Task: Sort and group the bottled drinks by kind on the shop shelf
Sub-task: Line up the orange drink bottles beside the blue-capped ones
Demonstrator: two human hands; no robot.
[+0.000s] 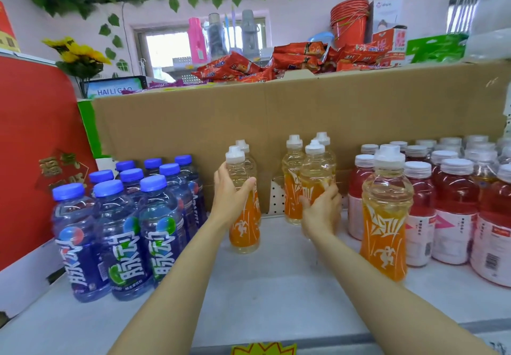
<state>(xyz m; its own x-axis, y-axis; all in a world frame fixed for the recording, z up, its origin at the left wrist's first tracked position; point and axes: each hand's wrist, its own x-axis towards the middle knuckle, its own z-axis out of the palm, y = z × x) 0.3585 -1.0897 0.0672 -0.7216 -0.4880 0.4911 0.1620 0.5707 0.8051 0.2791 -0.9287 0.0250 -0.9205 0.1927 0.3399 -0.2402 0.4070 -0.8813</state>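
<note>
On a white shop shelf [276,294], a person's left hand [229,197] wraps an orange bottle [243,211] at its waist, fingers [249,186] curled round it; a 2nd orange bottle stands just behind. The right hand [322,211] cups another orange bottle [315,177] from the front, fingers closed on its label, with 2 more close behind it. 1 orange bottle [385,216] stands apart at the front, touching the red drinks [453,205] massed on the right. Blue bottles [124,216] crowd the left, just beside the left forearm. A cardboard sheet [276,111] backs the shelf; snack packets [290,64] pile above it.
</note>
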